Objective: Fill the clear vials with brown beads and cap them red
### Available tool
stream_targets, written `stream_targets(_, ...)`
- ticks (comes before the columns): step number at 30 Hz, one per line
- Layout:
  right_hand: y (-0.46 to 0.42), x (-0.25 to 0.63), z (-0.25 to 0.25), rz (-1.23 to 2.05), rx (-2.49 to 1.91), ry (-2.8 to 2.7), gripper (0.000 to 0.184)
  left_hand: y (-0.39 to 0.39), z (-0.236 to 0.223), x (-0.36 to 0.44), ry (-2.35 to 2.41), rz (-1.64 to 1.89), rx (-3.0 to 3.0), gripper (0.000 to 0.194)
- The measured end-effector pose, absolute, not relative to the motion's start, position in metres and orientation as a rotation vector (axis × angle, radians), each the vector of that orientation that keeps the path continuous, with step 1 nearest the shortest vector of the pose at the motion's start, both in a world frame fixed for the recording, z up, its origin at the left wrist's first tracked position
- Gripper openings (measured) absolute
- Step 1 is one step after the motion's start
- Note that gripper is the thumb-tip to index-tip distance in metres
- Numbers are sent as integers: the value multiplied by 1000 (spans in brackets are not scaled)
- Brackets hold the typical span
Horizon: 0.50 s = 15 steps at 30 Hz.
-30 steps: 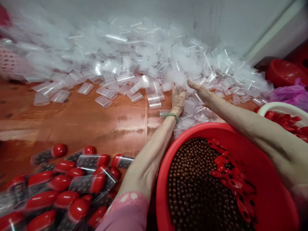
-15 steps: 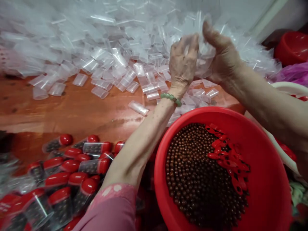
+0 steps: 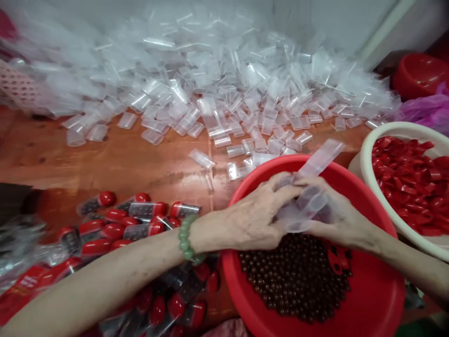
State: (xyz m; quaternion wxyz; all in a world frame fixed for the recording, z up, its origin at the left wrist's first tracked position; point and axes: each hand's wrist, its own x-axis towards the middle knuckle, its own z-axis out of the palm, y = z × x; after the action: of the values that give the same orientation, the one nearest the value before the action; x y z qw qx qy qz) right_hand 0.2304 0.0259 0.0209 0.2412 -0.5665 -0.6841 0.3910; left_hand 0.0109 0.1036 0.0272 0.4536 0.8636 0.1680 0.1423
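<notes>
Above a red basin [image 3: 380,281], my left hand [image 3: 252,213] and my right hand [image 3: 336,210] meet around several clear plastic tubes [image 3: 321,157]. One of these tubes sticks up past the fingers toward the back right. Fingers of both hands are closed on the tubes; how many each one holds is hard to make out. Small round dark brown balls [image 3: 291,281] lie in the basin below, with a few red plastic pieces [image 3: 336,260] on them, partly under my right hand. A green bead bracelet [image 3: 185,238] circles my left wrist.
Clear tubes [image 3: 196,89] are heaped along the back of the orange-brown table [image 3: 140,164]. At front left lie red-capped tubes filled with dark balls [image 3: 143,210]. A white basin [image 3: 366,154] of red pieces [image 3: 414,182] stands at right, near a purple bag [image 3: 426,107] and another red bowl [image 3: 421,75].
Both hands have come from the tube heap down and toward me, over the red basin, bringing several clear tubes along. The view has shifted, showing more of the white basin.
</notes>
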Motion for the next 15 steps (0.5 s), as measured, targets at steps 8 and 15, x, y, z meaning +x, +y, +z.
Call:
stream_targets(8, 56, 235, 52, 1002, -1464, -2620, 42, 138, 76, -15, 375, 66, 2223, 34)
stream_targets(15, 166, 327, 47, 545, -1914, -2455, 77, 188, 33, -97, 1253, -308, 2538, 80)
